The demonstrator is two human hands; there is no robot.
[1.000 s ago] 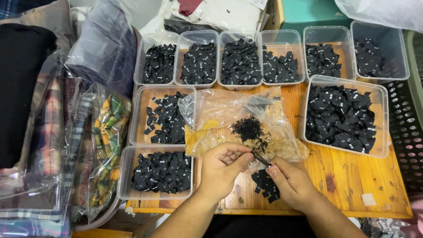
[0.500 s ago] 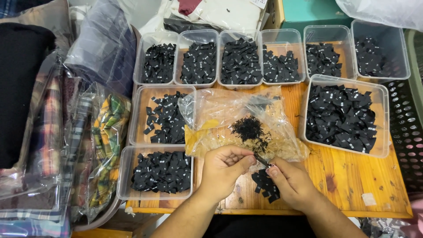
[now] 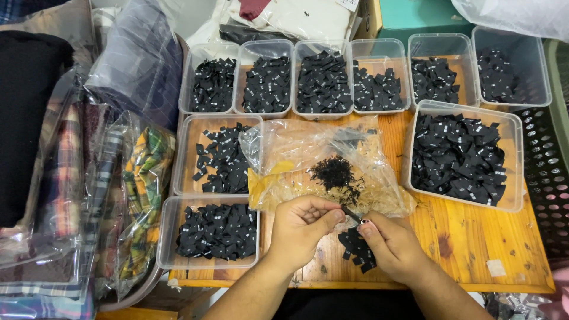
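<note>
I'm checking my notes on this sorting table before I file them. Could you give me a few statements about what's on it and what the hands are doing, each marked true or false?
1. The left hand and the right hand pinch one small black strip between them. True.
2. The clear plastic bag lies above the hands and has a clump of black bits on it. True.
3. The large tub on the right side is empty. False: it is heaped with black fabric tags.
4. A small pile of black tags lies on the wooden table under the right hand. True.
5. The row of tubs along the far edge holds white tags. False: they hold black ones.
</note>
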